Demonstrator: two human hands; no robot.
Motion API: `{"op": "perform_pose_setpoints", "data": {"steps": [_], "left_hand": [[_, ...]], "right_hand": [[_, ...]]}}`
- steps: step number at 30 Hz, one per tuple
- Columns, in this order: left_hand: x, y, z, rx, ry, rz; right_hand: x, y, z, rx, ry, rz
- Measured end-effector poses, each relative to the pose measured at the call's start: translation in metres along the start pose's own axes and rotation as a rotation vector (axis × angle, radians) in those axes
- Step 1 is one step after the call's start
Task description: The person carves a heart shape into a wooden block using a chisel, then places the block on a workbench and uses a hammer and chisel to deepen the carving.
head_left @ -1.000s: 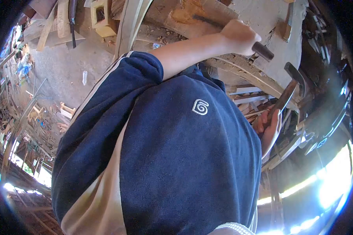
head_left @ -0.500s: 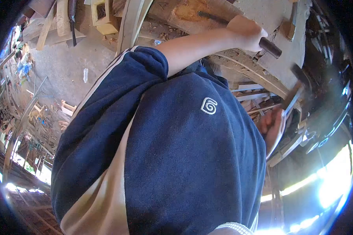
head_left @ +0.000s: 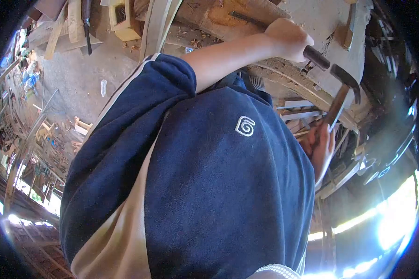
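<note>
My left hand (head_left: pixel 288 39) is closed around a chisel (head_left: pixel 317 57). The dark handle end sticks out past the fist, and the metal blade points left over a brown wood piece (head_left: pixel 209 14) with a reddish hollowed area. Lower at the right, my right hand (head_left: pixel 320 142) grips the handle of a claw hammer (head_left: pixel 343 90). The hammer's striking face is close beside the butt of the chisel handle, and its claw curves off to the right. Where the chisel tip meets the wood is hard to make out.
A hollow yellowish block (head_left: pixel 125 29) and a dark-handled tool (head_left: pixel 86 28) lie at the top left. Another wooden-handled tool (head_left: pixel 348 35) rests at the top right. Stacked wood strips (head_left: pixel 300 109) sit below the work surface. Scattered wood and a clear bottle (head_left: pixel 103 87) are on the floor.
The hammer head has moved left towards the chisel handle and looks sharper. My right hand has shifted slightly left. My left hand and the chisel have moved slightly left.
</note>
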State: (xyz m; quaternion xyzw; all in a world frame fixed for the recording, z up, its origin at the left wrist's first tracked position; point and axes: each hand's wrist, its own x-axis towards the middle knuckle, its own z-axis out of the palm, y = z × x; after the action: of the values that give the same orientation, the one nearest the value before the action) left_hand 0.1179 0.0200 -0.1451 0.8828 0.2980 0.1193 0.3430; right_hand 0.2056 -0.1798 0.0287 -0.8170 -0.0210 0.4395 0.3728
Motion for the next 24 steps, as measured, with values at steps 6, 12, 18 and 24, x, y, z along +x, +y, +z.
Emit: {"op": "perform_pose_setpoints", "data": {"steps": [6, 12, 18, 24], "left_hand": [[-0.003, 0.002, 0.001, -0.025, 0.056, -0.014], [-0.005, -0.005, 0.005, -0.004, 0.071, 0.027], [-0.006, -0.001, 0.002, -0.056, 0.073, -0.034], [0.001, -0.001, -0.007, 0.064, 0.032, 0.030]], "right_hand": [[0.003, -0.003, -0.017, 0.289, 0.082, -0.084], [-0.001, -0.001, 0.002, 0.021, -0.016, 0.050], [-0.004, -0.011, -0.032, 0.174, 0.335, -0.017], [0.002, 0.008, -0.023, 0.051, 0.162, 0.011]]}}
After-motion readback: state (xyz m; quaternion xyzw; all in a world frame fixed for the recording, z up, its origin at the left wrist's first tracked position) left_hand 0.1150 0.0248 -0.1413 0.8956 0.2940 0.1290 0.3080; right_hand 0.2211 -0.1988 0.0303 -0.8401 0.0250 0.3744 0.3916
